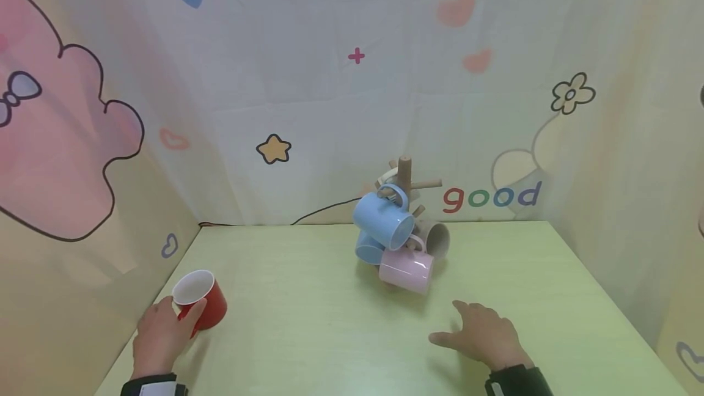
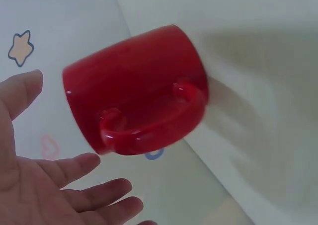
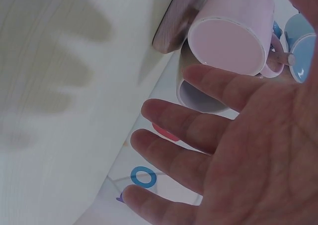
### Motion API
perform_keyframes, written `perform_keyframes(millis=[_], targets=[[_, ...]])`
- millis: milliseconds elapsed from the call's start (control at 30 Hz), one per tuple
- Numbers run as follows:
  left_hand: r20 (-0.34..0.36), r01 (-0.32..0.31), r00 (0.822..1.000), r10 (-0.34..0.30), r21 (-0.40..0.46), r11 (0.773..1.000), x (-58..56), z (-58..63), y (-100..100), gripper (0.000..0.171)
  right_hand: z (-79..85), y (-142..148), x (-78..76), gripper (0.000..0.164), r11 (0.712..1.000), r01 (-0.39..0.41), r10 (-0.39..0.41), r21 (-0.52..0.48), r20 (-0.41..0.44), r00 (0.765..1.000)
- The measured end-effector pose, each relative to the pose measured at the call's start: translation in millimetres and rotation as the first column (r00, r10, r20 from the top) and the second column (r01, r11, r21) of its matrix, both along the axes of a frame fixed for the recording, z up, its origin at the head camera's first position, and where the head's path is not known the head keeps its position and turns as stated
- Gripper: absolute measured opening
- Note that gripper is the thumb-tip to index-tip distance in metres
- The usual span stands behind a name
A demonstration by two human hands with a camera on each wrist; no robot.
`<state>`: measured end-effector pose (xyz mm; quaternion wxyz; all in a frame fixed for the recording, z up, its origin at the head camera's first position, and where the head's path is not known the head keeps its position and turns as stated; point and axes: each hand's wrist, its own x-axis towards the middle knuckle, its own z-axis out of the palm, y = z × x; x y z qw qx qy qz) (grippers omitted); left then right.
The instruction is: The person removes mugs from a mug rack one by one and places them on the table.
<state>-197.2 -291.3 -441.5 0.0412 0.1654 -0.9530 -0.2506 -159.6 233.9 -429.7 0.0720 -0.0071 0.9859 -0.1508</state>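
Note:
A red mug (image 1: 214,307) with a white inside stands upright at the left of the table. My left hand (image 1: 163,336) is right beside it, thumb and forefinger spread about its near side. The left wrist view shows the red mug's handle (image 2: 156,130) facing my hand, with the fingers (image 2: 107,192) loosely extended and not curled round it. Over the right part of the table, my right hand (image 1: 484,335) is spread and holds nothing. Nearest to it is a pink mug (image 1: 407,269), hanging low on a wooden mug rack (image 1: 404,173).
A blue mug (image 1: 379,219) hangs above the pink one, with another light blue mug (image 1: 368,248) behind it. A grey-white mug (image 1: 437,240) is at the rack's right. One bare peg (image 1: 428,184) points right. A printed curtain (image 1: 308,78) encloses the table (image 1: 297,310) at the back and sides.

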Motion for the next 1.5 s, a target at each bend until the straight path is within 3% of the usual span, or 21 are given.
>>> perform_keyframes(millis=[167, 333, 533, 667, 1033, 1267, 1500], targets=[[-0.074, 0.046, 0.996, -0.051, -0.063, 0.997, 3.6, 10.3, 14, 0.076, 1.4, -1, -0.1, 0.092, 1.000, -0.003, 0.003, -0.002, -0.005, 1.000], [-0.083, 0.124, 0.988, -0.131, -0.085, 0.989, 2.2, 19.1, 31, 0.076, 1.8, -1, -0.7, 0.093, 1.000, -0.008, 0.008, 0.003, 0.006, 1.000], [-0.102, 0.253, 0.959, -0.264, -0.108, 0.961, -0.4, 22.4, 58, 0.079, 1.8, -3, -3.1, 0.096, 1.000, -0.001, 0.001, -0.004, 0.015, 1.000], [-0.070, 0.315, 0.944, -0.322, -0.092, 0.944, -1.6, 23.4, 79, 0.080, 3.4, -4, -5.8, 0.098, 1.000, -0.007, 0.007, -0.003, 0.004, 1.000], [0.002, 0.387, 0.922, -0.388, -0.078, 0.919, -12.8, 24.7, 126, 0.076, 10.3, -6, -13.0, 0.103, 1.000, -0.012, 0.013, 0.025, -0.035, 0.999], [0.100, 0.467, 0.883, -0.459, -0.085, 0.880, -20.4, 14.5, 144, 0.070, 23.5, -11, -17.2, 0.105, 0.999, -0.023, 0.026, 0.034, -0.081, 0.996], [0.207, 0.536, 0.833, -0.512, -0.079, 0.840, -22.4, 14.9, 160, 0.071, 43.3, -22, -26.5, 0.102, 0.998, -0.045, 0.050, 0.036, -0.169, 0.984]])
